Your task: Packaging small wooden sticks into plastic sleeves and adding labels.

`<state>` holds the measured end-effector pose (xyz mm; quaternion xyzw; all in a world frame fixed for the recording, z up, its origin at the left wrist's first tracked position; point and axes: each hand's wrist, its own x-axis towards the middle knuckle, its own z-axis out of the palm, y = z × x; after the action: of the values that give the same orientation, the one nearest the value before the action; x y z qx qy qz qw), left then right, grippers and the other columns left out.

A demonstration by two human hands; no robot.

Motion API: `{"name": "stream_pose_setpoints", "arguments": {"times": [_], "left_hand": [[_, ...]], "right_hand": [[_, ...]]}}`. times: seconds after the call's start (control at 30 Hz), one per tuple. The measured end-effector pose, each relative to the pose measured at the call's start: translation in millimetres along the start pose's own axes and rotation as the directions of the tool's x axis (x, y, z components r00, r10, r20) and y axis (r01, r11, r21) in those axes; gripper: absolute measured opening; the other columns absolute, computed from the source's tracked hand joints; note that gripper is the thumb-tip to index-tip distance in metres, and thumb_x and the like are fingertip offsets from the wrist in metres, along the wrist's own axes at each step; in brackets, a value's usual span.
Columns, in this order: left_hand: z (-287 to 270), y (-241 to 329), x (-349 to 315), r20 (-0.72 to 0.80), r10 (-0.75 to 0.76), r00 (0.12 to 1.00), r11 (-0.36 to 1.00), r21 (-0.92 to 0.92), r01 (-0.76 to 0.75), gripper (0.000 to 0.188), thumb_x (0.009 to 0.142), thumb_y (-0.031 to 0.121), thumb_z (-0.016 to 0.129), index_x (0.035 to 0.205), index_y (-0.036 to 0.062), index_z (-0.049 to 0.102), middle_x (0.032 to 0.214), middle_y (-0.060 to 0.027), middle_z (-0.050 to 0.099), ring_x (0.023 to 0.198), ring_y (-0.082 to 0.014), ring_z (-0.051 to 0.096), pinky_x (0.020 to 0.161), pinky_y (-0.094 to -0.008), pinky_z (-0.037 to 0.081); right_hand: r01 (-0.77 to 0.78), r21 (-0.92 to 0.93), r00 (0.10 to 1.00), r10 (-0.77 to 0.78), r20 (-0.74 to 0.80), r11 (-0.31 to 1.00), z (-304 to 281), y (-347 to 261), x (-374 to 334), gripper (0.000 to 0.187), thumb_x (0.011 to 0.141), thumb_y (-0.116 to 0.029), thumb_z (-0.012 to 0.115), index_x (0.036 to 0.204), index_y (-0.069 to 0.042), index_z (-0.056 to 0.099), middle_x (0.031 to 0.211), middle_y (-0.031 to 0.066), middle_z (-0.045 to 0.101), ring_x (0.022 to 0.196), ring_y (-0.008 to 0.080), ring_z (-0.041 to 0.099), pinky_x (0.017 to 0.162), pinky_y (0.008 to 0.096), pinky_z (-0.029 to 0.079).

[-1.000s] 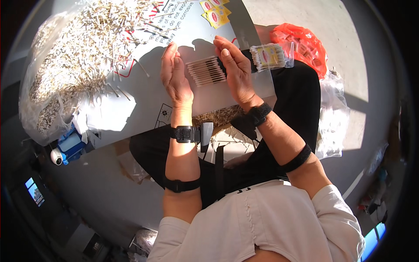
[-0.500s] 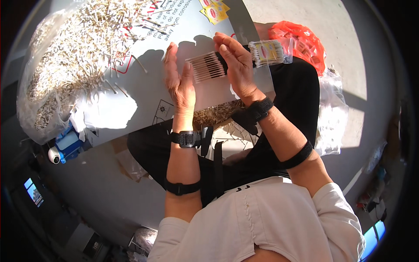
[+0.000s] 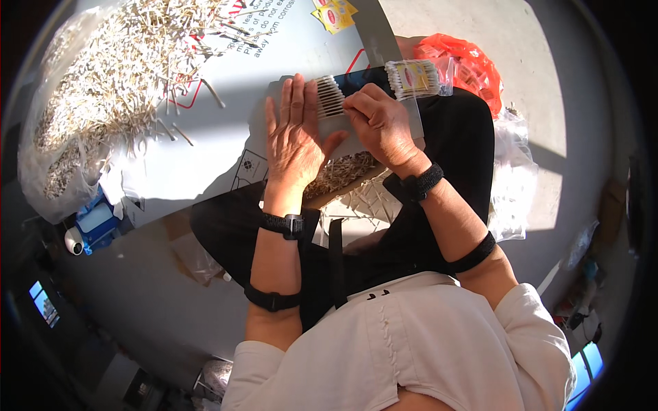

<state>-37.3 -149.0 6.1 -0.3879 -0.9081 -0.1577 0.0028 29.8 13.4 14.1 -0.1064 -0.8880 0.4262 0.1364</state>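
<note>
One carded cotton-swab bundle (image 3: 413, 79) is lying sleeved at one o'clock; the swab row (image 3: 330, 99) at twelve is lying bare. My left hand (image 3: 295, 144) is resting open; my right hand (image 3: 385, 127) is pinching, contents hidden.

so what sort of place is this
Probably a small hand-packing workshop, though it could be a home: the table bears a big heap of loose cotton swabs, a neat row of swabs and some yellow cards.
</note>
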Motion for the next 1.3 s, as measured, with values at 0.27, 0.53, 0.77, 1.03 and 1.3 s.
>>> {"name": "stream_pose_setpoints", "arguments": {"times": [0.27, 0.53, 0.77, 1.03, 1.3], "left_hand": [[3.1, -0.4, -0.1, -0.013, -0.015, 1.0, 1.0, -0.016, 0.014, 0.093, 0.08, 0.048, 0.07, 0.151, 0.0047, 0.027, 0.158, -0.0143, 0.024, 0.147, -0.0299, 0.022, 0.117, -0.0549, 0.017], [3.5, 0.4, 0.7, -0.015, -0.016, 1.0, 1.0, -0.006, 0.016, 0.094, 0.079, 0.048, 0.071, 0.15, 0.0035, 0.029, 0.158, -0.0154, 0.025, 0.147, -0.0296, 0.022, 0.117, -0.0557, 0.017], [1.9, 1.2, 0.7, -0.002, -0.037, 0.999, 0.999, -0.025, 0.037, 0.09, 0.082, 0.046, 0.069, 0.151, 0.0069, 0.027, 0.159, -0.0124, 0.024, 0.148, -0.0292, 0.021, 0.117, -0.0538, 0.017], [3.3, 0.9, 0.8, -0.006, -0.035, 0.999, 0.999, -0.029, 0.035, 0.09, 0.082, 0.047, 0.068, 0.151, 0.0065, 0.027, 0.159, -0.0124, 0.024, 0.148, -0.0289, 0.021, 0.117, -0.0535, 0.016], [3.7, 0.5, 0.7, -0.002, -0.039, 0.999, 0.999, -0.02, 0.039, 0.09, 0.082, 0.046, 0.068, 0.152, 0.0065, 0.027, 0.159, -0.0115, 0.024, 0.148, -0.028, 0.02, 0.118, -0.0534, 0.016]], "right_hand": [[0.084, -0.056, 0.996, -0.086, -0.027, 0.995, 3.9, 2.6, -2.4, 0.003, 0.083, -0.01, 0.066, 0.086, -0.01, 0.064, 0.083, 0.0072, 0.058, 0.075, 0.0311, 0.063, 0.063, 0.0411, 0.051], [0.109, -0.069, 0.993, -0.112, -0.031, 0.992, 4.0, 3.8, -2.6, 0.007, 0.081, -0.009, 0.067, 0.088, -0.01, 0.065, 0.085, 0.0068, 0.059, 0.077, 0.0307, 0.063, 0.064, 0.041, 0.051], [0.083, -0.077, 0.996, -0.086, -0.033, 0.994, 3.2, 2.2, -2.6, 0.019, 0.081, -0.003, 0.067, 0.099, -0.008, 0.068, 0.088, 0.0076, 0.061, 0.078, 0.029, 0.065, 0.065, 0.0356, 0.052], [0.1, -0.094, 0.994, -0.105, -0.042, 0.991, 5.2, 2.9, -2.4, 0.015, 0.081, -0.003, 0.068, 0.095, -0.008, 0.068, 0.087, 0.0074, 0.061, 0.077, 0.029, 0.065, 0.065, 0.0356, 0.052], [0.07, -0.073, 0.996, -0.074, -0.055, 0.995, 6.0, 1.2, -2.3, 0.011, 0.082, -0.01, 0.066, 0.093, -0.01, 0.065, 0.085, 0.0066, 0.058, 0.078, 0.0305, 0.063, 0.065, 0.0407, 0.052]]}}
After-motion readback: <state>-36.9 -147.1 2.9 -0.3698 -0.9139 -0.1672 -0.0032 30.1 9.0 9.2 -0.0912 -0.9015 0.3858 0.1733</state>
